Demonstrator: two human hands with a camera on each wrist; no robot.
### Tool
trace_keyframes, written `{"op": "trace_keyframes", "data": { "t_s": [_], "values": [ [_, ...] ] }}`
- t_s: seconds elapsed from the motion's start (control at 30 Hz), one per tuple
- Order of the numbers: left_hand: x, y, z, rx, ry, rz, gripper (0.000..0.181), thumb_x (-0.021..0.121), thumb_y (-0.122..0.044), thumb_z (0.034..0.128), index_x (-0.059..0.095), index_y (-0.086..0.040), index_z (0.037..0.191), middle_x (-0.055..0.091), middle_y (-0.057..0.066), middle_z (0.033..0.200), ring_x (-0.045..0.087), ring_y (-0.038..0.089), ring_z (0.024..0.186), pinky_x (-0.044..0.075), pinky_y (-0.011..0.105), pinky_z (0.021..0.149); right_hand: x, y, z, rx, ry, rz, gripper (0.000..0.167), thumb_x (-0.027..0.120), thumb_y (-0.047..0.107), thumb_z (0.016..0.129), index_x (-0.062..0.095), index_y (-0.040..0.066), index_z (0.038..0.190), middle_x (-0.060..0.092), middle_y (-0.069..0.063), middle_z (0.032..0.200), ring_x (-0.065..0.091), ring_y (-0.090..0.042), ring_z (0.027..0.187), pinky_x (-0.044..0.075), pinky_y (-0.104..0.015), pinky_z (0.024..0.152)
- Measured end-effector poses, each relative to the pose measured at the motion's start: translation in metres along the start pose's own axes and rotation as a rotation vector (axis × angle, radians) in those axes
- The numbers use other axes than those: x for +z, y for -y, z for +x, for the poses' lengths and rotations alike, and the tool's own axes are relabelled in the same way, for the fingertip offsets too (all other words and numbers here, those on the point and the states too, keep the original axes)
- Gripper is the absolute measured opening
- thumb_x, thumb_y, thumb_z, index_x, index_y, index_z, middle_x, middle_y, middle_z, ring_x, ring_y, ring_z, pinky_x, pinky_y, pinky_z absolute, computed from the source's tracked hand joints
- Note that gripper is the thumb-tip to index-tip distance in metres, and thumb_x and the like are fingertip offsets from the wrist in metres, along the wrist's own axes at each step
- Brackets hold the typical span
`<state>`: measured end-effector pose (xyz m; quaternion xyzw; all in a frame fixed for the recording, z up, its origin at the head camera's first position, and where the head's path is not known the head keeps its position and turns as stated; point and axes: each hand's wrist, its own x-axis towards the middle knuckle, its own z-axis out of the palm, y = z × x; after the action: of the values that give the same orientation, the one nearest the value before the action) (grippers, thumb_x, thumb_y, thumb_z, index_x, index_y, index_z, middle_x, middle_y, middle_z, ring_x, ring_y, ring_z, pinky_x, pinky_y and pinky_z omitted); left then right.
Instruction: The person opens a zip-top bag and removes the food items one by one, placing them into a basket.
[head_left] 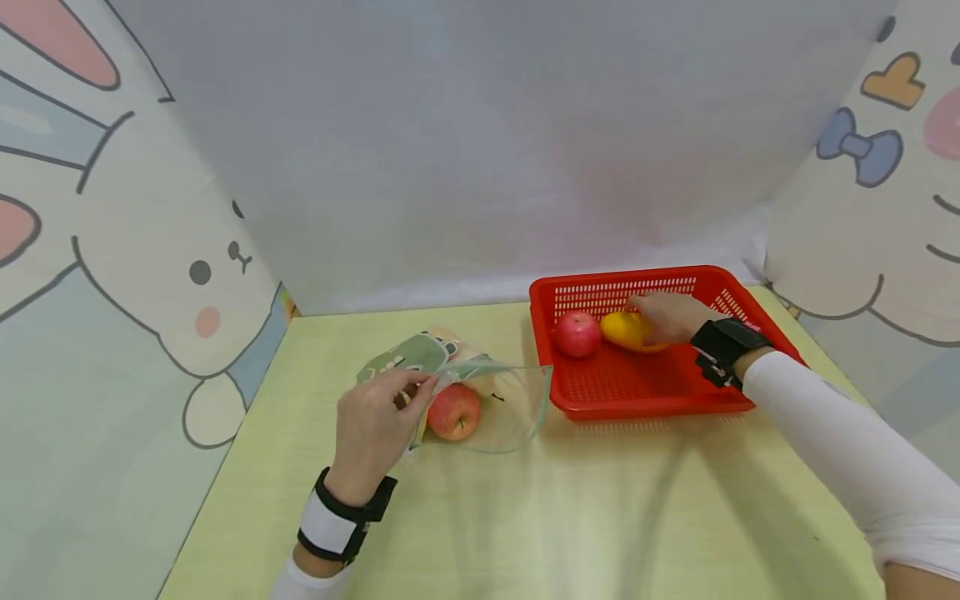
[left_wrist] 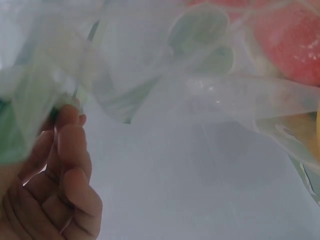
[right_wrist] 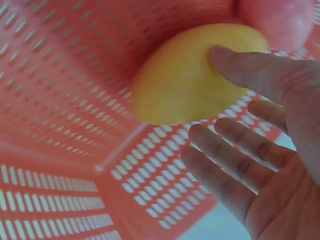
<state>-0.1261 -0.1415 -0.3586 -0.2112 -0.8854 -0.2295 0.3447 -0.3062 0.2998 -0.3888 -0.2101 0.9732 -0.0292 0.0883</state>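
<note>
table (head_left: 555,525): left hand (head_left: 375,429) pinches bag (head_left: 471,372); right hand (head_left: 670,316) touches mango (head_left: 624,332) in basket (head_left: 652,408)

Clr glossy plastic bag (head_left: 519,412), perf. plastic basket (head_left: 660,407), smooth matt yel. fruit (right_wrist: 180,82), smooth semi-gloss tbl (head_left: 525,517)

The right hand (right_wrist: 287,200) touches yellow fruit (right_wrist: 182,82) in a basket (right_wrist: 75,95).

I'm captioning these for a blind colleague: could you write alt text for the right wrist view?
A right hand is close to a yellow fruit inside a red basket, its thumb in front of the fruit and the other fingers spread below. Part of a pinkish-red fruit shows at upper right.
</note>
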Motion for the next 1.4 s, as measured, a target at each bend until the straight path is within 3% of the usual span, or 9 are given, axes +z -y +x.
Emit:
{"op": "trace_keyframes", "data": {
  "t_s": [0.2, 0.4, 0.6, 0.73, 0.83, 0.97, 1.17, 1.3, 1.4],
  "values": [
    [0.000, 0.000, 0.000, 0.012, -0.014, -0.002, 0.015, 0.090, -0.014, 0.0837, 0.081, -0.004, 0.090, 0.076, 0.005, 0.071, 0.066, 0.013, 0.055, 0.053, 0.024, 0.050, -0.017, 0.025, -0.014, -0.064, -0.103, -0.042, 0.062, 0.082, 0.018, 0.091, 0.056, -0.002, 0.144, 0.064, -0.029, 0.138, 0.063, -0.047, 0.124, 0.054, -0.065, 0.105],
    [0.001, 0.001, -0.001, 0.011, -0.036, 0.001, 0.014, 0.091, -0.012, 0.0820, 0.081, -0.004, 0.087, 0.075, 0.005, 0.070, 0.066, 0.012, 0.055, 0.053, 0.024, 0.051, -0.039, 0.080, -0.043, -0.132, -0.242, -0.015, 0.056, 0.080, 0.022, 0.093, 0.061, 0.005, 0.143, 0.068, -0.019, 0.130, 0.068, -0.037, 0.113, 0.059, -0.059, 0.099],
    [0.002, 0.001, -0.002, 0.013, -0.046, -0.008, 0.013, 0.091, -0.012, 0.0824, 0.081, -0.005, 0.088, 0.075, 0.005, 0.070, 0.065, 0.012, 0.054, 0.053, 0.023, 0.051, -0.037, 0.132, -0.071, -0.505, -0.631, -0.152, 0.040, 0.090, 0.016, 0.081, 0.073, 0.008, 0.116, 0.071, -0.010, 0.103, 0.068, -0.023, 0.087, 0.065, -0.036, 0.069],
    [0.002, 0.000, -0.002, 0.018, -0.048, -0.011, 0.013, 0.091, -0.012, 0.0822, 0.081, -0.005, 0.088, 0.075, 0.005, 0.070, 0.065, 0.011, 0.055, 0.053, 0.023, 0.051, -0.028, 0.166, -0.083, -0.707, -0.800, -0.261, 0.048, 0.097, 0.022, 0.074, 0.073, 0.008, 0.113, 0.073, -0.006, 0.096, 0.068, -0.019, 0.084, 0.062, -0.028, 0.067],
    [0.003, -0.001, -0.002, 0.023, -0.047, -0.014, 0.012, 0.091, -0.012, 0.0824, 0.081, -0.005, 0.087, 0.075, 0.004, 0.070, 0.066, 0.011, 0.055, 0.053, 0.023, 0.051, -0.022, 0.191, -0.088, -0.784, -0.800, -0.294, 0.052, 0.097, 0.029, 0.075, 0.072, 0.010, 0.116, 0.071, -0.002, 0.092, 0.063, -0.015, 0.080, 0.060, -0.023, 0.067],
    [0.003, -0.002, -0.001, 0.027, -0.047, -0.020, 0.012, 0.090, -0.011, 0.0825, 0.081, -0.006, 0.088, 0.075, 0.004, 0.070, 0.066, 0.011, 0.055, 0.053, 0.023, 0.051, -0.015, 0.218, -0.083, -0.852, -0.694, -0.311, 0.046, 0.091, 0.030, 0.084, 0.070, 0.012, 0.121, 0.070, 0.001, 0.094, 0.060, -0.011, 0.079, 0.056, -0.018, 0.070],
    [0.003, -0.002, 0.000, 0.041, -0.044, -0.025, 0.013, 0.091, -0.011, 0.0817, 0.081, -0.005, 0.088, 0.074, 0.004, 0.069, 0.066, 0.011, 0.055, 0.053, 0.023, 0.051, -0.001, 0.245, -0.058, -0.803, -0.451, -0.385, 0.044, 0.081, 0.026, 0.094, 0.065, 0.017, 0.134, 0.071, 0.003, 0.111, 0.064, -0.014, 0.097, 0.054, -0.019, 0.070],
    [0.003, -0.002, 0.001, 0.036, -0.038, -0.030, 0.013, 0.091, -0.010, 0.0812, 0.081, -0.005, 0.088, 0.074, 0.004, 0.070, 0.066, 0.011, 0.055, 0.054, 0.022, 0.051, 0.012, 0.261, -0.038, -0.759, -0.382, -0.422, 0.036, 0.076, 0.027, 0.097, 0.066, 0.022, 0.131, 0.073, 0.004, 0.122, 0.069, -0.016, 0.113, 0.058, -0.021, 0.073],
    [0.003, -0.002, 0.001, 0.033, -0.039, -0.038, 0.013, 0.091, -0.008, 0.0810, 0.080, -0.005, 0.087, 0.074, 0.004, 0.070, 0.066, 0.010, 0.055, 0.053, 0.022, 0.051, 0.023, 0.272, -0.025, -0.760, -0.395, -0.497, 0.035, 0.073, 0.031, 0.100, 0.066, 0.023, 0.133, 0.070, 0.004, 0.134, 0.066, -0.017, 0.123, 0.061, -0.025, 0.091]
  ]
}}
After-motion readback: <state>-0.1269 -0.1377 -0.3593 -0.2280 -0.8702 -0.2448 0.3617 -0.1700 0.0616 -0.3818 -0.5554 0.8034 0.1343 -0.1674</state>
